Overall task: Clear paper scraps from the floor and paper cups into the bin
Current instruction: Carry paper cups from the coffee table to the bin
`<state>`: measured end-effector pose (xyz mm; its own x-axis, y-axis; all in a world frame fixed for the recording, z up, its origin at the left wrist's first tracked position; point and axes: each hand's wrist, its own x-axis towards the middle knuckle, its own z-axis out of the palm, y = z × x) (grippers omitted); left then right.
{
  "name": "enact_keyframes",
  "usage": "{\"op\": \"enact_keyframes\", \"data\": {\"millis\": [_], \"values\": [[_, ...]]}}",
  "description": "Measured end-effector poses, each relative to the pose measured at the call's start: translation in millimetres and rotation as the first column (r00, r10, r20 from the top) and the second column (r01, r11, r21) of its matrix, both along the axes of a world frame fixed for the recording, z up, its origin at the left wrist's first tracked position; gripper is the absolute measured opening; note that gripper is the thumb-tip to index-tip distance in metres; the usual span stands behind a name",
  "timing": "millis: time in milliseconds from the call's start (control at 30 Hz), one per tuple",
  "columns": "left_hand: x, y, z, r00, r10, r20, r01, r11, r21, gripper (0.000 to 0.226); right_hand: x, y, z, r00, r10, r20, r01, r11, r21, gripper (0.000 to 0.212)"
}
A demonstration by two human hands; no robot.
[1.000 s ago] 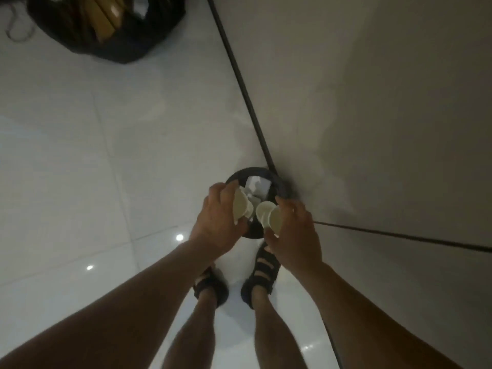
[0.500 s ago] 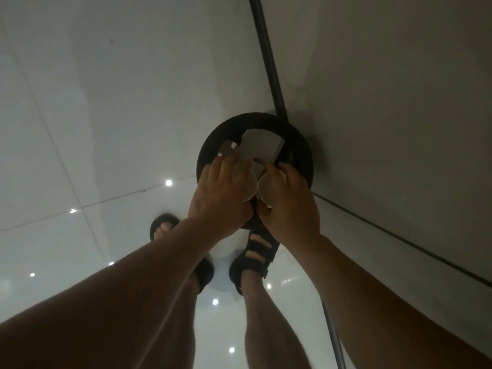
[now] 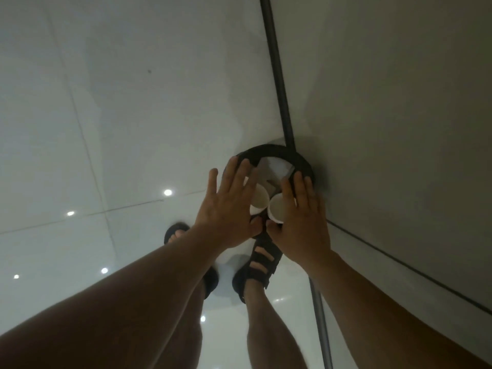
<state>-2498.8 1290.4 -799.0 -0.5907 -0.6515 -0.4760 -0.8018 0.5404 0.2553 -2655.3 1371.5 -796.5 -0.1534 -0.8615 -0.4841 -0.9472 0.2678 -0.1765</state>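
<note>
A round black bin (image 3: 277, 151) stands on the white tiled floor against the wall. White paper scraps (image 3: 275, 170) lie inside it. Two white paper cups sit in its mouth: the left cup (image 3: 258, 199) and the right cup (image 3: 277, 210), both with their openings facing up. My left hand (image 3: 229, 209) hovers over the left cup with fingers spread straight. My right hand (image 3: 303, 219) is beside the right cup with fingers straight; whether either hand touches a cup is unclear.
A grey wall (image 3: 399, 129) with a dark skirting strip (image 3: 278, 75) runs along the right, right behind the bin. My feet in black sandals (image 3: 259, 262) stand just before the bin. Glossy floor tiles (image 3: 106, 129) stretch to the left.
Both hands have uncurled from the cups, fingers now straight, and the cups sit in the bin's mouth. The view has tipped down closer over the bin.
</note>
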Motion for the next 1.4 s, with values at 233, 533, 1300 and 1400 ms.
{"op": "enact_keyframes", "data": {"millis": [233,533,1300,1400], "values": [[53.4,-37.9,143.1,0.991,0.131,0.024,-0.13,0.991,-0.039,0.094,30.6,-45.4,134.7,0.993,0.12,-0.007,-0.12,0.993,-0.015,0.086],[145.9,15.4,319.4,0.922,0.377,0.083,-0.37,0.924,-0.094,0.091,107.3,-45.3,310.7,0.954,0.299,-0.023,-0.3,0.951,-0.074,0.085],[314.9,430.0,480.9,0.048,0.999,0.012,-0.927,0.049,-0.372,0.087,346.1,153.4,473.0,0.281,0.958,0.056,-0.934,0.286,-0.213,0.083],[346.7,494.0,487.4,-0.08,0.996,-0.036,-0.918,-0.087,-0.386,0.087,403.6,204.4,483.2,0.178,0.984,0.031,-0.951,0.18,-0.25,0.083]]}}
